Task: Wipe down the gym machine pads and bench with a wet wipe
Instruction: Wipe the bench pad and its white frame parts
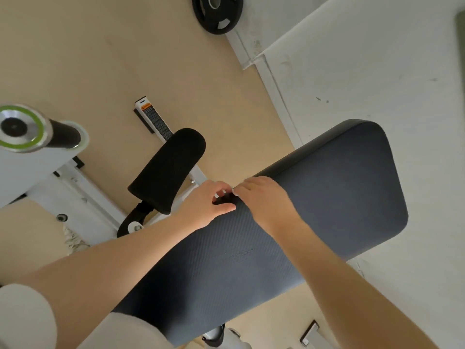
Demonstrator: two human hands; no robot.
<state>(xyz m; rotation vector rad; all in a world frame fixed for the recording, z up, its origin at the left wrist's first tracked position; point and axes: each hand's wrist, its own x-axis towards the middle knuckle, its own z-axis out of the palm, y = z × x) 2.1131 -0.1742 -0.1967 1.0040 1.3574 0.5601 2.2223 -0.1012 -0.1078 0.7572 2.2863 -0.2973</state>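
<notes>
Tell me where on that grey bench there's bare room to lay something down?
The grey bench pad is bare from the hands out to its rounded far end by the white wall, and again between the two forearms. It is crowded at the pad's left edge, where the left hand and right hand meet beside the black roller pad.

A white frame bar (154, 118) lying on the floor, far left of the bench, carries a warning sticker (155, 119); its top is a small orange panel with a printed word too blurred to make out; below it run dense lines of black print, none of them legible. No other text, brand, number or sign can be read anywhere else.
</notes>
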